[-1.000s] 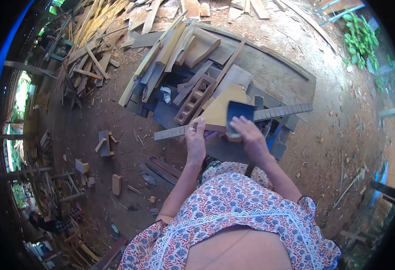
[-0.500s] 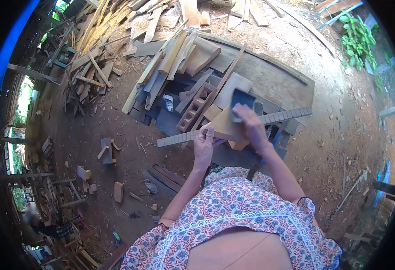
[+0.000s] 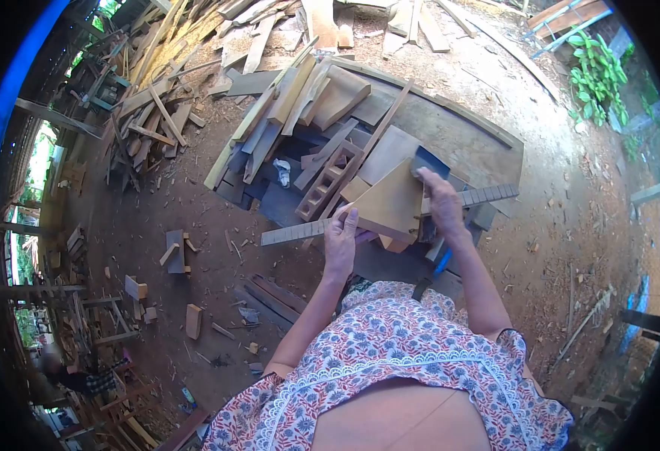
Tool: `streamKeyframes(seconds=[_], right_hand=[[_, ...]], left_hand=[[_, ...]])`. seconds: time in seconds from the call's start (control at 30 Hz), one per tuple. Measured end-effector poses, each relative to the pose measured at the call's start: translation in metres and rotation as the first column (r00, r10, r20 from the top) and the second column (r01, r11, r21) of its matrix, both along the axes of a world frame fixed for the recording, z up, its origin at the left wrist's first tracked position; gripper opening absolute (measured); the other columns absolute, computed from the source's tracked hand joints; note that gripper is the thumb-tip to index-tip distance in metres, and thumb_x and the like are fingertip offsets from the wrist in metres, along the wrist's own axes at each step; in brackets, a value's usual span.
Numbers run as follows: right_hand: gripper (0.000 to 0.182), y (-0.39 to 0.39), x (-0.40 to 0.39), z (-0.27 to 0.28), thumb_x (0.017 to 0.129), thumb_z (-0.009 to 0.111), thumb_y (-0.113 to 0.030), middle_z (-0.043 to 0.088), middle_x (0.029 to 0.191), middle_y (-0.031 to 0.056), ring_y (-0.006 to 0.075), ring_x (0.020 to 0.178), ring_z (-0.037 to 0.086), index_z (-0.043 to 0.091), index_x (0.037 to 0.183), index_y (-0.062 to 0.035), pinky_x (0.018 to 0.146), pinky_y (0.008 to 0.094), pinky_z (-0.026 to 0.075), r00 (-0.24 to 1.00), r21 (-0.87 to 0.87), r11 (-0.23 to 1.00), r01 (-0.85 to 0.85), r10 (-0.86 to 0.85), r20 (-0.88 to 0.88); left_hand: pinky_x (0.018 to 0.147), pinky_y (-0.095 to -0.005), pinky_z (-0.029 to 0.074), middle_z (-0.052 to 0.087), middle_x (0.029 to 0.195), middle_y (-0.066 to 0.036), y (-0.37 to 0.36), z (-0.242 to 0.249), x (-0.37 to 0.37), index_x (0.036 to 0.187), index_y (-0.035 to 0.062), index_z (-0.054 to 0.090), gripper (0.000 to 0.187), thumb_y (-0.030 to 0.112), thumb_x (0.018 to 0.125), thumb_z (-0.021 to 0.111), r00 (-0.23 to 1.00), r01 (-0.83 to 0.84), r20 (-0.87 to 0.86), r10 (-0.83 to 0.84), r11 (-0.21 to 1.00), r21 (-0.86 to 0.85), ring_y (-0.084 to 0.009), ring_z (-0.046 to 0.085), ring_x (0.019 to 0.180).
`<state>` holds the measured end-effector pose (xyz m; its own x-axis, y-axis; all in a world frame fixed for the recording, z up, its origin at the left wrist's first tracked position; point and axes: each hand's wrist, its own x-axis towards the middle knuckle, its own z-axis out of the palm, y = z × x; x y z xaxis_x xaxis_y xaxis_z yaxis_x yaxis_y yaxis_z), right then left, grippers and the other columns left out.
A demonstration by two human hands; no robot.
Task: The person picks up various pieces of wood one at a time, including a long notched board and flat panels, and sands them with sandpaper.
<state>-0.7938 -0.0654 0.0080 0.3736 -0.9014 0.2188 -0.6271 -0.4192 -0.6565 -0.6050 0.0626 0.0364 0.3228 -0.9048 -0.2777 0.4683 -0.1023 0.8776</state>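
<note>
In the head view, my left hand (image 3: 340,242) grips the left corner of a light wooden piece (image 3: 385,201) with a broad flat face, thumb on top. My right hand (image 3: 446,204) pinches a dark, curved sheet of sandpaper (image 3: 431,161) at the right edge of that face. A long wooden strip with cross lines (image 3: 294,232) passes beneath the piece and sticks out on both sides. Under the wood, a smaller light block (image 3: 395,244) shows in part. My left fingertips are hidden behind the wood.
A low work surface (image 3: 465,124) carries stacked boards (image 3: 292,90) and a wooden frame with square openings (image 3: 330,180). Scrap wood (image 3: 142,128) is heaped at the left. Loose blocks (image 3: 194,321) lie on the floor. Another person (image 3: 74,376) is at the lower left.
My right hand has moved right with the sandpaper, from over the wooden piece's face to its right edge, uncovering the face. My left hand keeps its hold at the corner.
</note>
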Motion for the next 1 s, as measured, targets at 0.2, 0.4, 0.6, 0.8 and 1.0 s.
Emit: streamKeyframes(seconds=[0.2,0.4,0.6,0.8,1.0], right_hand=[[0.035,-0.004,-0.047,0.010,0.094,0.047,-0.005,0.060,0.121,0.0182,0.0316,0.112,0.058,0.055,0.128,-0.0091,0.092,0.0402,0.046,0.959,0.122,0.973,0.194,-0.214,0.185],[0.033,0.029,-0.048,0.018,0.096,0.048,-0.008,0.062,0.117,0.0184,0.0278,0.108,0.062,0.055,0.128,-0.0094,0.089,0.0373,0.047,0.956,0.286,0.943,0.173,-0.230,0.181],[0.042,0.089,0.008,0.027,0.080,0.053,0.008,0.060,0.124,0.0116,0.0296,0.119,0.054,0.060,0.117,-0.0095,0.105,0.0415,0.039,0.943,0.048,0.946,-0.320,0.313,0.114],[0.041,0.066,-0.006,0.001,0.082,0.051,0.006,0.060,0.125,0.0105,0.0296,0.121,0.053,0.060,0.119,-0.0096,0.106,0.0433,0.037,0.964,0.062,0.966,-0.253,0.257,-0.073],[0.044,0.065,0.020,0.030,0.079,0.055,0.006,0.060,0.125,0.0082,0.0279,0.122,0.052,0.060,0.120,-0.0098,0.104,0.0402,0.041,0.893,-0.027,0.893,-0.450,0.449,-0.044]], left_hand=[[0.075,-0.0274,0.054,0.065,0.098,-0.009,-0.025,0.033,0.029,0.119,0.0021,0.057,0.030,0.020,0.095,0.056,0.836,0.244,0.518,-0.180,0.968,-0.056,-0.0130,0.064,0.088],[0.081,-0.0342,0.053,0.068,0.103,-0.016,-0.028,0.029,0.042,0.119,0.0048,0.059,0.035,0.016,0.087,0.065,0.269,0.570,0.922,-0.279,0.818,0.081,-0.0251,0.066,0.097],[0.080,-0.0386,0.052,0.065,0.104,-0.015,-0.005,-0.003,0.051,0.115,0.0037,0.060,0.036,0.021,0.085,0.066,0.166,0.579,0.936,-0.311,0.799,0.163,-0.0324,0.064,0.093],[0.084,-0.0372,0.050,0.062,0.107,-0.014,0.010,0.004,0.053,0.115,0.0046,0.060,0.035,0.021,0.084,0.066,0.129,0.540,0.935,-0.330,0.814,0.213,-0.0304,0.061,0.098],[0.089,-0.0388,0.047,0.060,0.114,-0.015,0.018,-0.001,0.049,0.117,0.0044,0.061,0.034,0.013,0.084,0.066,0.226,0.517,0.886,-0.404,0.821,0.242,-0.0313,0.059,0.105]])
